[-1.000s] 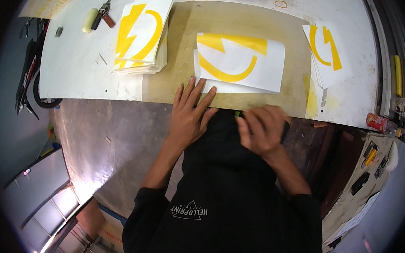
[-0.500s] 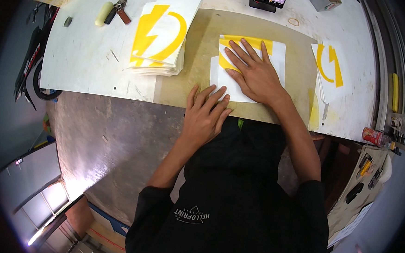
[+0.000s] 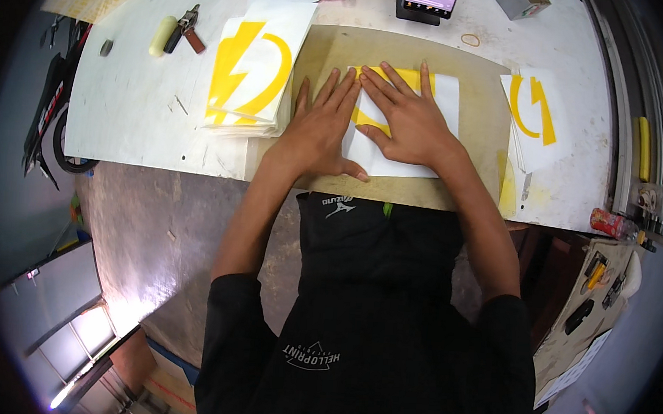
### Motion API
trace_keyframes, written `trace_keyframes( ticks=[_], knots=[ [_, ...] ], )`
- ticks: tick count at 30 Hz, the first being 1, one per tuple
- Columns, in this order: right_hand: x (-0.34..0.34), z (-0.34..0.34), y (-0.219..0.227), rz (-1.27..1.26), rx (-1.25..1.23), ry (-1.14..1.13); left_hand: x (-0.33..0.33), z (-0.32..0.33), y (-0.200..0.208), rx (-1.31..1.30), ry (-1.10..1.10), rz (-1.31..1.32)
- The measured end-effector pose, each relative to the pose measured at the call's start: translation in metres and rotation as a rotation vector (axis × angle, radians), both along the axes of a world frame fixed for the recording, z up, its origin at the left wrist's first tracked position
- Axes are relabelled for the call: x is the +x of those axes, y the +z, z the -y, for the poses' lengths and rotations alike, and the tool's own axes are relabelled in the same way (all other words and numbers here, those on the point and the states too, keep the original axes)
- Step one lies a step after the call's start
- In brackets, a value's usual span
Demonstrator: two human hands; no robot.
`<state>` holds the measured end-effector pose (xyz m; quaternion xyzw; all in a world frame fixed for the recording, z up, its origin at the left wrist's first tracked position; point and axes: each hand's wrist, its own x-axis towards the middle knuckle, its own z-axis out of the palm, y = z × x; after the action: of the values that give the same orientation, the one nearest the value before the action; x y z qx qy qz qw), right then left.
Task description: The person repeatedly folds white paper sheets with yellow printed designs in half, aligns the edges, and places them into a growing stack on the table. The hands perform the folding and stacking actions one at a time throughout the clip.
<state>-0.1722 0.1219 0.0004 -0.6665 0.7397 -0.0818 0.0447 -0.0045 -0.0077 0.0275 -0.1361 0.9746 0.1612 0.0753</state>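
Both hands lie flat with fingers spread, gripping nothing: the left hand (image 3: pixel 317 126) and right hand (image 3: pixel 407 114) press one white sheet with a yellow emblem (image 3: pixel 436 130) onto the brown mat (image 3: pixel 484 102) at the worktop's (image 3: pixel 136 111) middle, apparently to keep it smooth. One stack of like sheets (image 3: pixel 255 69) lies left, another sheet (image 3: pixel 536 117) right.

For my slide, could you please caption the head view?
Both hands, left hand and right hand, press a yellow-printed white sheet flat.
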Motion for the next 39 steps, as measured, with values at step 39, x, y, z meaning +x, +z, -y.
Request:
trace_keyframes(
  ticks=[39],
  knots=[
    [0.016,-0.144,-0.009,0.255,-0.399,-0.017,0.054,-0.107,-0.034,-0.088,0.123,-0.585]
  ],
)
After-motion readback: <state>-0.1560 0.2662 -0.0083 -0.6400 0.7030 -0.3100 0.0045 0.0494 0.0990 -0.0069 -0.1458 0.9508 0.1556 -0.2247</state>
